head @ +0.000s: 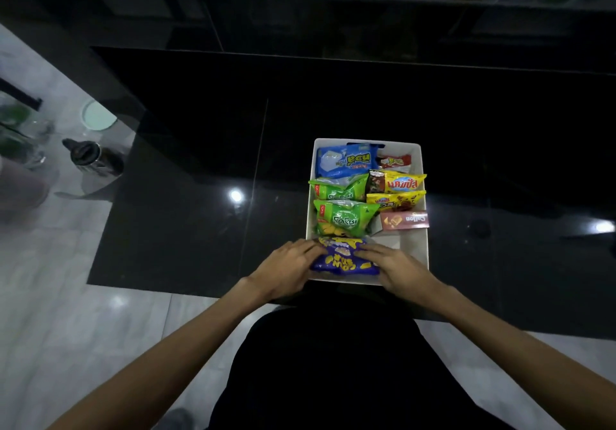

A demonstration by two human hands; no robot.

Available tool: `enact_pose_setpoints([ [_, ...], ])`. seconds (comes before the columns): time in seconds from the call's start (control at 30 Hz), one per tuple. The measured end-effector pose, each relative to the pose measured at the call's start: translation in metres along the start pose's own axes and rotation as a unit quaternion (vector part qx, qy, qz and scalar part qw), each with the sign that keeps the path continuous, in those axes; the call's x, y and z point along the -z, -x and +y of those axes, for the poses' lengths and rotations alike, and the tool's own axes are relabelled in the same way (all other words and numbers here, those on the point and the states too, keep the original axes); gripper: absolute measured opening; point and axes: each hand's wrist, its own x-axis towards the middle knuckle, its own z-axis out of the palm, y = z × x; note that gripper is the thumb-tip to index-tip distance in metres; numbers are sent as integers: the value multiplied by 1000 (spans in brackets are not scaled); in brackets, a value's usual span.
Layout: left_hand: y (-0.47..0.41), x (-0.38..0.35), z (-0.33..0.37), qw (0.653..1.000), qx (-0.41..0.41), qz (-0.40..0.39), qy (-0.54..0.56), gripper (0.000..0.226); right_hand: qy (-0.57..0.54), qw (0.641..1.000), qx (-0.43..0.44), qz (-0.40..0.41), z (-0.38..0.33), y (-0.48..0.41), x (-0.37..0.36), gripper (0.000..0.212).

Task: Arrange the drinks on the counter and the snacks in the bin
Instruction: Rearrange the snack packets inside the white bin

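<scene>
Glossy black stone counter fills the middle of the frame, with a white rectangular plastic bin standing near its lower edge, right of centre. At the bin's near end both hands lie flat with fingers spread on a purple snack bag with yellow lettering: the left hand covers its left side, the right hand its right side, pressing rather than pinching. Just beyond that bag, in the bin's left column, sit two green snack bags, then a blue packet at the far end. The right column holds a small red packet, two yellow bags and a pink-brown flat box. At the left of the frame, on pale marble floor, stands a dark bottle.
</scene>
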Motion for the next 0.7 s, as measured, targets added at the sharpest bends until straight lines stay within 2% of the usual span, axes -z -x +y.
enact_pose_setpoints([
  [0.17,-6,1,-5,998,39,46,-8,71,-108,985,-74,113,-6,-19,-2,38],
  [0.3,-34,-5,2,987,117,103,-31,68,-145,965,-146,165,-15,-30,-12,41],
  [0.43,-52,-12,8,975,140,149,-87,63,-153,954,-173,190,-15,-31,-18,44],
  [0.6,-53,-24,10,967,127,171,-136,71,-172,947,-180,202,-18,-29,-23,42],
  [0.7,-56,-25,10,962,129,186,-156,64,-180,943,-186,212,-19,-32,-23,44],
])
